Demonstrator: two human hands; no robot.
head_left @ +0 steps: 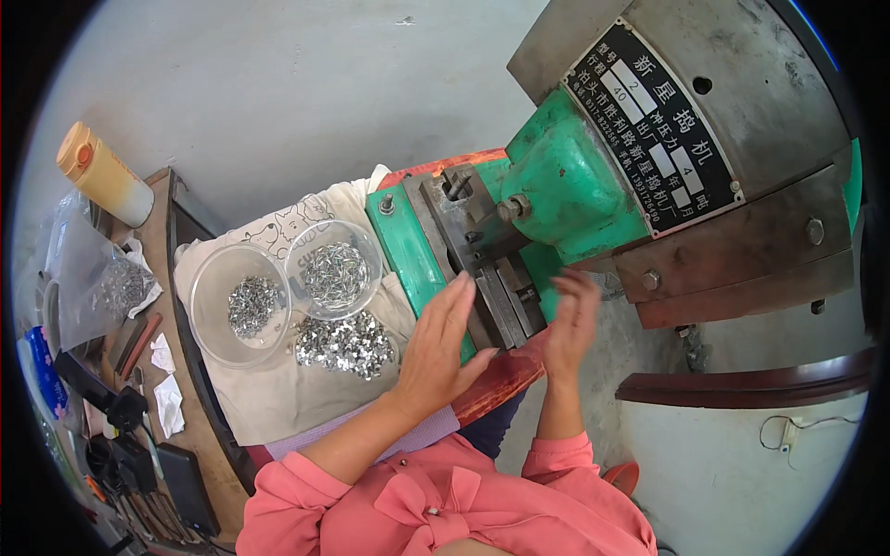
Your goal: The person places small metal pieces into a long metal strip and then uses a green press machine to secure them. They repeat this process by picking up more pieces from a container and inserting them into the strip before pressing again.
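My left hand [438, 352] lies along the left side of the steel die block [505, 301], fingers stretched out and thumb apart. Its fingertips are at the edge of the block, and I see nothing in it. To the right of the block is my right hand [569, 324], raised and blurred by motion; whether it holds something does not show. The block sits on the green press base [419, 261], below the green press head [579, 190]. Left of my left hand, a loose pile of shiny small metal pieces [345, 347] lies on a beige cloth [269, 398].
Two clear plastic bowls, a left bowl [200, 324] and a right bowl [373, 243], contain small metal parts. A wooden side table [206, 463] at far left carries a yellow-and-white bottle [104, 176], a plastic bag [83, 278] and tools. A dark curved bar [742, 385] juts in at right.
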